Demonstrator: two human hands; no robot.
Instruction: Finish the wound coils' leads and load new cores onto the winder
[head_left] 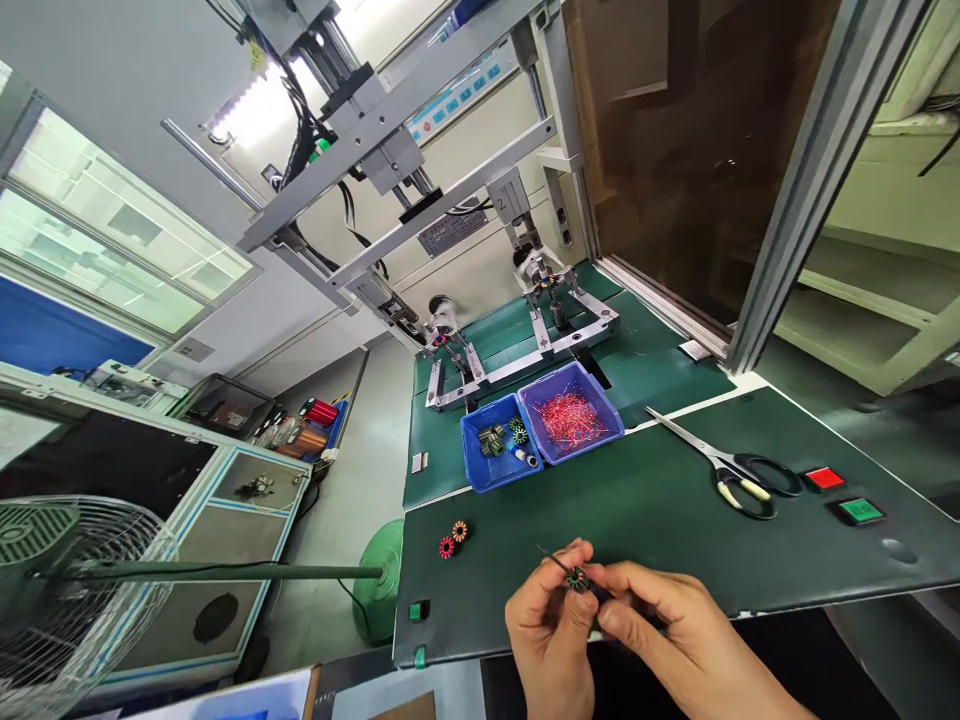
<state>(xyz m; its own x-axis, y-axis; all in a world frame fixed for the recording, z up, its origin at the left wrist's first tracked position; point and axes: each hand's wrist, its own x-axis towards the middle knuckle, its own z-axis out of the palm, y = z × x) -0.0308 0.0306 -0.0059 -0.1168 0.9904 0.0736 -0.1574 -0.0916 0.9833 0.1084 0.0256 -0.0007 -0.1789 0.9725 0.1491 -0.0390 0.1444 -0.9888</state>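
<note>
Above the near edge of the green bench, a small toothed core is sitting between both hands, the left hand gripping it in thumb and fingertips. The right hand is bordering it on the right, its exact hold hidden. A thin dark rod is pointing far left.

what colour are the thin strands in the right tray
The strands are mostly red with some paler ones; best seen in the head view.
</note>
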